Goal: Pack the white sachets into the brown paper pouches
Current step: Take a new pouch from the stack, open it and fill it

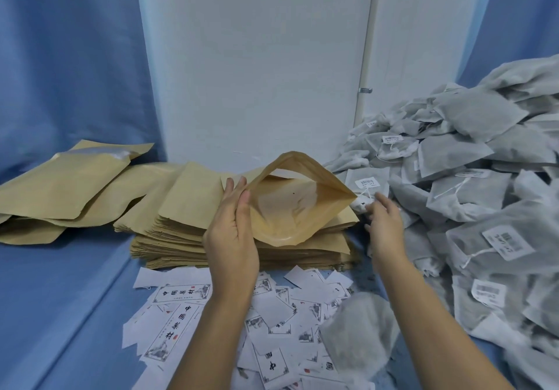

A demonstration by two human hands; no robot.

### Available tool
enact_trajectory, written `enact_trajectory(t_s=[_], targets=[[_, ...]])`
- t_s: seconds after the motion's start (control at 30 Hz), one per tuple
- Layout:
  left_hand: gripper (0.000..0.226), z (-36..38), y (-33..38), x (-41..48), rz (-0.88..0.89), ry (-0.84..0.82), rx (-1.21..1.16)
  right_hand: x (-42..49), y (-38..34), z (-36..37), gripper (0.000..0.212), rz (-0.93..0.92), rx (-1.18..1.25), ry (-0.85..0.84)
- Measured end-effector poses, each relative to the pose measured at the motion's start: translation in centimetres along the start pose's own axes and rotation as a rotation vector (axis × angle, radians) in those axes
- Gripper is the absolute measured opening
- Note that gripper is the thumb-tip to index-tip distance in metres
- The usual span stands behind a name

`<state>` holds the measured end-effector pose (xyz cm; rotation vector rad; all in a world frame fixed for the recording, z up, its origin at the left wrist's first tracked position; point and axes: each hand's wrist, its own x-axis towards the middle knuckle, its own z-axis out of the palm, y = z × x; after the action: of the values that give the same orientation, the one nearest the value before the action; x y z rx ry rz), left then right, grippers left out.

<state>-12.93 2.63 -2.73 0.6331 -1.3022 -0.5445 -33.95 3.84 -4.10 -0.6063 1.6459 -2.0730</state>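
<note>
Loose sachet [360, 332] over labels [181, 323]; L grip [231, 232] holds pouch [290, 205]; R grip [384, 223] unclear.

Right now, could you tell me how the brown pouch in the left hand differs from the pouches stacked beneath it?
The held pouch gapes open, its mouth rounded; the stacked pouches lie flat. The held pouch is lifted and tilted, pinched at one edge by the left hand; the stacked pouches rest in a pile on the blue cloth. Both are the same plain brown paper.
</note>
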Motion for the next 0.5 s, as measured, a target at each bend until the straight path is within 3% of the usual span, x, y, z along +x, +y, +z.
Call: enact_trajectory(t_s=[0.17,0.23,0.4,0.5], targets=[[0.026,0.0,0.4,-0.1,0.006,0.001,-0.016,0.4,0.2,-0.8,0.021,-0.008,0.058,0.216],[0.024,0.0,0.6,-0.1,0.007,0.007,-0.021,0.1,0.6,-1.0,0.03,0.009,0.071,0.269],[0.029,0.0,1.3,-0.5,0.009,-0.004,-0.021,-1.0,0.7,-1.9,0.051,0.086,0.309,0.264],[0.029,0.0,1.7,-0.8,0.032,0.006,-0.003,-1.6,0.1,-3.0,0.033,0.125,0.585,0.177]])
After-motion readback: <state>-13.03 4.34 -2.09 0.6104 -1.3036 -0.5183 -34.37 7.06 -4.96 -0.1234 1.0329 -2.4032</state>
